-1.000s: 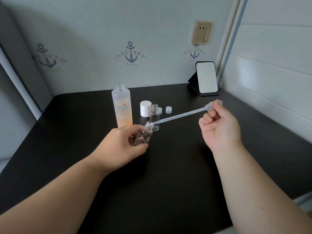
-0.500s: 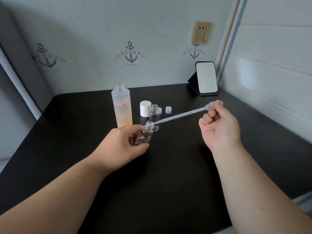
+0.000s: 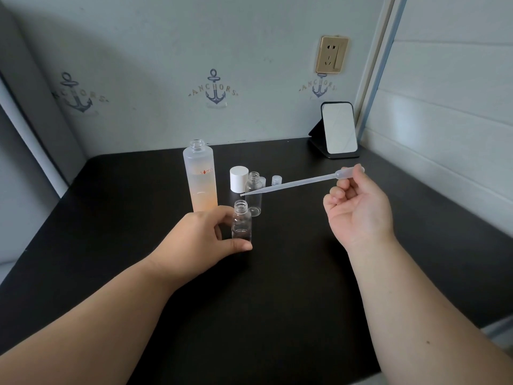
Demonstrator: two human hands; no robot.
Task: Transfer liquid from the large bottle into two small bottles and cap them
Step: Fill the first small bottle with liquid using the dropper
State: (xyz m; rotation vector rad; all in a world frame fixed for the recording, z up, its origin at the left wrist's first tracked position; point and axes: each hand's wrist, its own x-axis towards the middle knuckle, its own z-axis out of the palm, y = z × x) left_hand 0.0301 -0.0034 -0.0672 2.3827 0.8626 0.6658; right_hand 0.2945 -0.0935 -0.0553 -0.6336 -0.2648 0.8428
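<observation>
Left hand (image 3: 202, 237) wrapped around a small clear bottle (image 3: 241, 224), thumb across the front near the base, fingers curled behind. Bottle upright on the black table (image 3: 277, 301), mouth open, no cap on. Looks like a bit of clear liquid inside, hard to say how much.

Right hand (image 3: 358, 209) pinching the bulb end of a plastic pipette (image 3: 301, 182), fingers curled in on it, palm facing the camera. Pipette slanting down and to the left, tip hanging above and a little behind the held bottle's mouth, not touching it.

Just behind the held bottle: a second small clear bottle (image 3: 253, 194), also uncapped, standing upright. Right next to that, a white cap (image 3: 238, 179), and two small clear caps (image 3: 276, 179) a bit further back to the right, one mostly hidden behind the second bottle.

Large frosted bottle (image 3: 200, 179) to the left of all that, open at the top, orange-tinted liquid filling the lower part. Close to the left hand's knuckles, can't tell if touching.

Further out: small mirror (image 3: 339, 129) propped on a black stand at the back right corner, gold wall socket (image 3: 331, 54) above it, anchor prints (image 3: 214, 88) along the wall.
</observation>
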